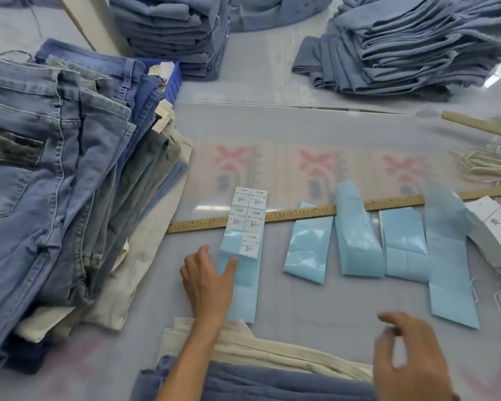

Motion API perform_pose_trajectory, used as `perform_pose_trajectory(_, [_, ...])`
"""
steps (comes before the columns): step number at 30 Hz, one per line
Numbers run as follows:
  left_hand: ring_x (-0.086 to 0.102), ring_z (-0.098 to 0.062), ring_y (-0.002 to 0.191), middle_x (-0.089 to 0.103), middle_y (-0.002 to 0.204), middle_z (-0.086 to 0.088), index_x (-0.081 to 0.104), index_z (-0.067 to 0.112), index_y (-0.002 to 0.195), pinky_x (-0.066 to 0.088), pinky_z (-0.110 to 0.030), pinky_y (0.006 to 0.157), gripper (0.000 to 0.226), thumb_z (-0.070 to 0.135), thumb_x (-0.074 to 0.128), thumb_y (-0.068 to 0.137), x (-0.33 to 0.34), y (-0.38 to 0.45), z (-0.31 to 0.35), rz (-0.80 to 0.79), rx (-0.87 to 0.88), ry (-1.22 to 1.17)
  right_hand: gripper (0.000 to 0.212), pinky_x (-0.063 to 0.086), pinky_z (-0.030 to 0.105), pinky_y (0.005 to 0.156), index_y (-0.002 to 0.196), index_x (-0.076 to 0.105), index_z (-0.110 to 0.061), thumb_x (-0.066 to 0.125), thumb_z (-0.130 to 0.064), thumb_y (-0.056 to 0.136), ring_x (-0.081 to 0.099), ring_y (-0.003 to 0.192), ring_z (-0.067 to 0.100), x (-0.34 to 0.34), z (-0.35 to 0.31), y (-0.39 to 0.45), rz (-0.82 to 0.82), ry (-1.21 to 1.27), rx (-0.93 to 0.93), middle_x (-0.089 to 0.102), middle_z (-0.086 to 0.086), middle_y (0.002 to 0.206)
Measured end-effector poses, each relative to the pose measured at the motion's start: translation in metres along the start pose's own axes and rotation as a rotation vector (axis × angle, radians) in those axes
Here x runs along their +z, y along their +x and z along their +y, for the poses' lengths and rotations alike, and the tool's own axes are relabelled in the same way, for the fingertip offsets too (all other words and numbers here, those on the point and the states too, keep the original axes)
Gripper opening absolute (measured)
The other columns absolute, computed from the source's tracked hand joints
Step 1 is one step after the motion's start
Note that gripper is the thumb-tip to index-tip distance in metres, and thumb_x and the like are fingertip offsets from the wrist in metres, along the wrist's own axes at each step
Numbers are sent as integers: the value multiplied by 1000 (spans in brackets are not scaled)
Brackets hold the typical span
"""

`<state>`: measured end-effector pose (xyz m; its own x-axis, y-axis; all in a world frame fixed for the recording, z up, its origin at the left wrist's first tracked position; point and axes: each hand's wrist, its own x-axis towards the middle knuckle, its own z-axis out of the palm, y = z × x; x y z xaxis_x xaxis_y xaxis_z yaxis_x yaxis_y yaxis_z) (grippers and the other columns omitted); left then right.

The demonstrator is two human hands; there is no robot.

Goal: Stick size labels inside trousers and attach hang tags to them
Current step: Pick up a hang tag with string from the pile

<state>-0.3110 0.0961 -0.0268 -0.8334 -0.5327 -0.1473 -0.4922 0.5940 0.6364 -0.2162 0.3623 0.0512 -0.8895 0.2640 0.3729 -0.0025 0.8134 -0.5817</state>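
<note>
Our left hand (207, 280) lies low in the centre of the frame with fingers nearly straight, thumb tip pressing on the blue backing of the label strip (245, 250); it grips nothing. Our right hand (408, 360), at the lower right, hovers loosely spread and blurred above the trousers and holds nothing. The strip runs up from the bottom centre across the wooden ruler (301, 214) and carries five white size labels (248, 217) at its upper end, one slot beside the lowest already bare. The trousers to be labelled lie at the bottom edge: a cream pair (261, 347) over a blue pair (243, 380). We judge the main risk to be peeling with only a thumb as anchor: the slick backing may slide, or a label may curl and stick to itself or to a finger. To the right lie four spent backing strips (356, 235), easy to grab by mistake. We count one tall jeans pile (55, 169) at the left, two folded blue stacks (402, 47) along the top, one blue bin (171, 79), and a bundle of hang-tag strings (486, 166) at the right edge, well apart from our hands.
</note>
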Motion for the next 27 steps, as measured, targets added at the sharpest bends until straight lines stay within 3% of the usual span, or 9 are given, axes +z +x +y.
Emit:
perform_pose_trajectory(2, [47,-32,109,55,116,-11,65,14,113,40,-40,95,38,37,79,85,2,13,4,1,31,-6,16,52,34,72,104,71,-25,61,-18,93,66,82,17,41,-36,29,-226,-85,-67,67,-7,99])
perform_pose_trajectory(5, [50,-30,98,57,101,-3,66,16,93,43,-40,86,16,21,79,84,4,14,9,46,68,-91,29,49,24,94,123,68,-24,69,-16,95,61,110,11,105,-68,64,-518,217,-50,66,-10,120])
perform_pose_trajectory(7, [52,-23,91,59,92,5,63,18,89,46,-37,80,15,12,77,85,5,9,9,79,139,-194,42,35,17,109,137,62,-21,69,-19,96,50,131,11,140,-74,77,-666,244,-144,58,-6,140])
perform_pose_trajectory(9, [57,-12,81,61,82,11,57,25,86,47,-25,70,20,13,72,90,5,6,8,9,135,-333,46,35,25,115,139,61,-17,71,-21,94,48,135,18,169,-69,80,-768,177,-227,56,-1,145])
perform_pose_trajectory(12, [61,-1,63,65,71,6,51,27,86,43,-12,54,23,15,68,96,7,8,7,-114,6,-493,37,49,42,104,124,72,-9,77,-22,90,60,121,29,190,-49,72,-686,111,-318,67,5,133])
perform_pose_trajectory(17, [72,-23,73,75,80,-6,47,22,97,55,-37,63,17,16,62,100,6,19,5,-237,-194,-730,22,57,33,86,111,76,-16,77,-21,90,64,104,17,195,-43,66,-536,288,-230,73,-4,112])
perform_pose_trajectory(20, [70,-19,69,75,81,-6,45,21,99,53,-29,57,16,13,59,102,4,19,4,-308,-197,-796,17,55,26,82,104,77,-23,79,-21,87,64,96,8,193,-46,75,-630,365,-34,70,-16,103])
perform_pose_trajectory(23, [61,-23,70,67,81,-14,44,20,98,47,-35,59,16,12,57,103,2,19,3,-355,-196,-790,16,56,30,91,99,78,-24,82,-18,84,69,97,11,190,-51,91,-767,455,146,75,-11,101])
perform_pose_trajectory(27, [62,-33,74,71,89,-22,43,20,103,48,-43,66,18,8,56,102,2,17,4,-402,-157,-790,27,51,17,86,109,74,-27,82,-24,83,65,94,2,184,-54,103,-876,247,-27,72,-13,106])
